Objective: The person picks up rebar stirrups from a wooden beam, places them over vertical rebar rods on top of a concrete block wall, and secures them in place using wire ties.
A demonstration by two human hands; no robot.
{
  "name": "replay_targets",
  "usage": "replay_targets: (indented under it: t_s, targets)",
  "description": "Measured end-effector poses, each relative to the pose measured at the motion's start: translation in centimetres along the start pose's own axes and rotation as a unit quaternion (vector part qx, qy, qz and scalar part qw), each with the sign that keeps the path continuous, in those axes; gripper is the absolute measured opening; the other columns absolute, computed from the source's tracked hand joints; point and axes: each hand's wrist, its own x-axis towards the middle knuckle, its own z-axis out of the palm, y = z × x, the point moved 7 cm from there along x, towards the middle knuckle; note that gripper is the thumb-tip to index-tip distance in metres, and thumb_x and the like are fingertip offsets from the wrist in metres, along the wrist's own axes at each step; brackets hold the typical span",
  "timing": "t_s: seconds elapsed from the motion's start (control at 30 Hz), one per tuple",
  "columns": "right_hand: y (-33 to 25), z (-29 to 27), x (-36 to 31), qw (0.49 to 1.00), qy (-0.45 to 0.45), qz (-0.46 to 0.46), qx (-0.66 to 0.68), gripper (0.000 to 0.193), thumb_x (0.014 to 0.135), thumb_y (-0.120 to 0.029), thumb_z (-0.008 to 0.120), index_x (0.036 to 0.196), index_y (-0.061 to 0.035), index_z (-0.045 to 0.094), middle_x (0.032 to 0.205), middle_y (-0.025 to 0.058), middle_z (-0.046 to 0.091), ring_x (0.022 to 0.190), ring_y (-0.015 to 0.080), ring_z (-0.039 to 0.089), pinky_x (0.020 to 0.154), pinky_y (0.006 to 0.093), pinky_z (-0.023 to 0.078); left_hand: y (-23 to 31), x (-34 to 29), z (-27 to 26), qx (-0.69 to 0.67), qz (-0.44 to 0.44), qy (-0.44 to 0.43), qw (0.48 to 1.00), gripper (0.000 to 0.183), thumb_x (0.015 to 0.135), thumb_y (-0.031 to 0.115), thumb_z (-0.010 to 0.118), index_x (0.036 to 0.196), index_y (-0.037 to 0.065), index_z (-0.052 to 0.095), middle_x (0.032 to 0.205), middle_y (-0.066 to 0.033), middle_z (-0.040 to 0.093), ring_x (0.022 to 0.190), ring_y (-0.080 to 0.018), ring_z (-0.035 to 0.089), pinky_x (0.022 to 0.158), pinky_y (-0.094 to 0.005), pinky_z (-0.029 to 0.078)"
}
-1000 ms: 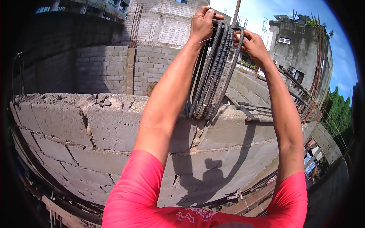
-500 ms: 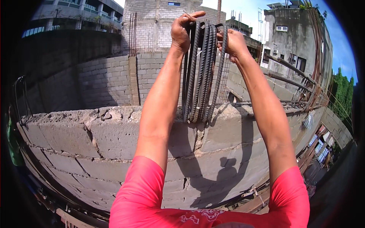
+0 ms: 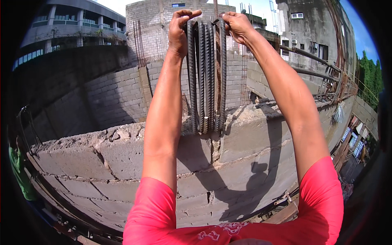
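Observation:
Ahead of me, a group of dark ribbed rebar stirrups (image 3: pixel 206 77) stands upright at the broken top edge of a grey block wall (image 3: pixel 245 141). My left hand (image 3: pixel 178 34) is at the upper left of the stirrups, its fingers bent over their top and one finger pointing right. What those fingers hold is hidden. At the upper right, my right hand (image 3: pixel 238 27) pinches the top of the rightmost stirrup between thumb and fingers. A rusty upright bar (image 3: pixel 218 61) shows between the stirrups. Both arms are raised and stretched forward.
Rough mortar (image 3: pixel 116 132) lines the wall top. Long horizontal bars (image 3: pixel 314 74) project at right. Bent dark bars (image 3: pixel 25 126) stand at far left, near a person in a green shirt (image 3: pixel 25 175). Timber and scrap (image 3: pixel 286 212) lie below the wall.
The view has shifted, and hands and stirrups appear farther left and higher. The rightmost stirrup, slanted before, now stands upright closer to the others. My right hand has moved up to its top.

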Motion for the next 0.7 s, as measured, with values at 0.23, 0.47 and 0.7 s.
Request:
replay_targets:
  t_s: [0.23, 0.47, 0.7]
  targets:
    - [0.4, 1.5, 3.9, 0.974, 0.140, 0.019, 0.177, 0.015, 0.095, -0.005, 0.057, 0.096, 0.0086, 0.065, 0.078, 0.0108, 0.066, 0.060, 0.0158, 0.063, 0.052, 0.0306, 0.056, -0.1, 0.0, 0.7, -0.043, -0.011, 0.030, 0.999, 0.036, 0.098, 0.041, 0.044, 0.087, 0.008, 0.058, 0.083, -0.0056, 0.063, 0.074, -0.0135, 0.058, 0.073, -0.0290, 0.049]
    - [-2.2, 0.2, 1.6, 0.964, 0.227, -0.135, -0.027, 0.015, 0.092, -0.010, 0.066, 0.089, 0.0049, 0.067, 0.080, 0.0113, 0.069, 0.066, 0.0167, 0.067, 0.057, 0.0306, 0.056, -0.2, 1.0, 0.6, 0.124, -0.100, -0.019, 0.987, 0.081, 0.088, 0.083, 0.036, 0.089, 0.007, 0.063, 0.093, -0.0111, 0.070, 0.080, -0.0173, 0.066, 0.076, -0.0319, 0.057]
    - [1.3, 1.9, 2.9, 0.980, 0.030, -0.081, 0.180, 0.012, 0.100, -0.008, 0.055, 0.100, -0.0006, 0.064, 0.083, 0.0059, 0.066, 0.064, 0.0125, 0.063, 0.056, 0.0308, 0.055, 0.7, 0.9, 0.0, 0.008, -0.153, -0.040, 0.987, 0.059, 0.102, 0.054, 0.035, 0.094, 0.002, 0.063, 0.097, -0.0166, 0.070, 0.085, -0.0243, 0.067, 0.081, -0.0397, 0.057]
